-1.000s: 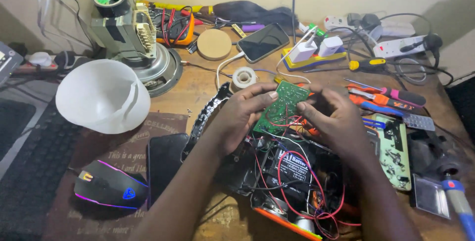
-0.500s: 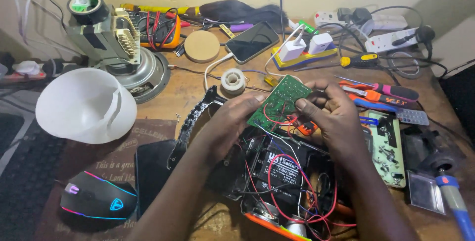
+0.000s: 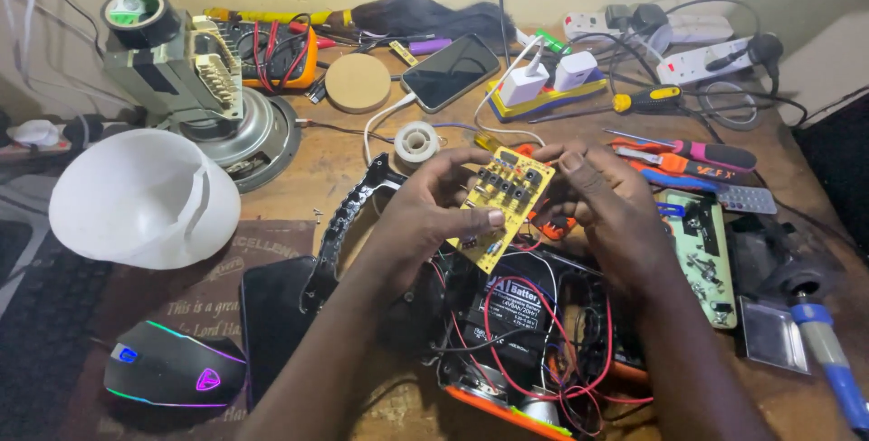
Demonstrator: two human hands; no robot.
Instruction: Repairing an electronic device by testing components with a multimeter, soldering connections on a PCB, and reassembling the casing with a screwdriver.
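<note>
I am holding a small yellow circuit board between both hands, above the opened device with its orange casing. My left hand is gripping the board from its left edge, the thumb pressing on the lower face and the fingers curling behind. My right hand is closing on the right edge, with the fingertips bent over the top corner.

To do this step well, I think I am needing to hold the board only by its edges, because the black components on the face are standing up in rows and could bend. The red wires are running from under the board down into the device below my hands, so I judge that pulling too far could tear a solder joint. Tilting slowly seems safer.

The board is looking thin, stiff and flat, with a matte yellow face. The wires are thin and flexible, looping loosely. Beyond my left hand a spool of solder is lying on the worn wooden table. To the right of my right hand a pale green board is lying flat, and beyond it a screwdriver with a red handle.
</note>
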